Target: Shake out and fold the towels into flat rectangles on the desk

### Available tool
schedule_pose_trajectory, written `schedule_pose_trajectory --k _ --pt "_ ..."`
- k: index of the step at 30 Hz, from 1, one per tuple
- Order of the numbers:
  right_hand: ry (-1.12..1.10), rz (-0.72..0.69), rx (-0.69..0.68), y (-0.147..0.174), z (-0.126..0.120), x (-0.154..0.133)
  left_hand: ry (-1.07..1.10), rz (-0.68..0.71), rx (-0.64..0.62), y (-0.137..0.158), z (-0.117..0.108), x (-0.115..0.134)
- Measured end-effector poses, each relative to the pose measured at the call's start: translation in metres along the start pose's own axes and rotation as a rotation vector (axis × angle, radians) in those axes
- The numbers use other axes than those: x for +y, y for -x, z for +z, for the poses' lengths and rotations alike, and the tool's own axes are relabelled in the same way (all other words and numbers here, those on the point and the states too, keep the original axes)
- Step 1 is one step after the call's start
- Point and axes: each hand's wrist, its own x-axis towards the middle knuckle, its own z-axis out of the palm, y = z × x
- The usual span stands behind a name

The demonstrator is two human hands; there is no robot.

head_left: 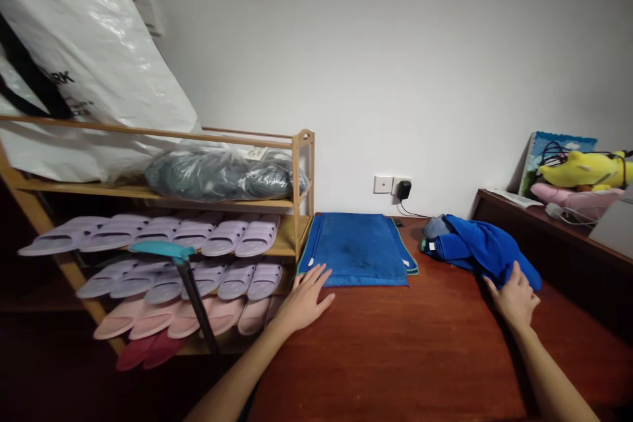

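Observation:
On the wooden tabletop (395, 349) a flat stack of blue towels (356, 247) lies spread near the wall, with small white tags at its corners. My left hand (309, 300) rests at the stack's front left corner, fingers stretched out and holding nothing. To the right, a crumpled heap of blue cloth (469, 241) lies on the table, with a greyish piece at its left end. My right hand (517, 297) is at the front of this heap, thumb and fingers closed on the blue cloth; its fingertips are partly hidden.
A wooden shoe rack (289, 227) with rows of slippers (217, 323) stands left, bearing a large white bag (99, 59) and a plastic-wrapped bundle (222, 171). A turquoise-topped handle (165, 250) rises before it. A black plug (404, 189) sits in the wall; a yellow plush toy (583, 169) lies right.

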Motion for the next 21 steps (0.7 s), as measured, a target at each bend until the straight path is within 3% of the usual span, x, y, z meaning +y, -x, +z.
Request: schedule_pose_trajectory --k 10,16,21 --pt "-0.144 0.21 -0.162 -0.019 0.023 0.021 0.005 0.006 0.012 0.002 0.0 -0.001" --pt "-0.223 0.301 -0.046 -0.016 0.019 0.021 0.005 -0.013 -0.016 0.002 -0.005 0.003" --pt "-0.364 0.289 -0.024 -0.017 0.008 0.013 0.022 -0.004 -0.008 0.003 -0.005 0.002"
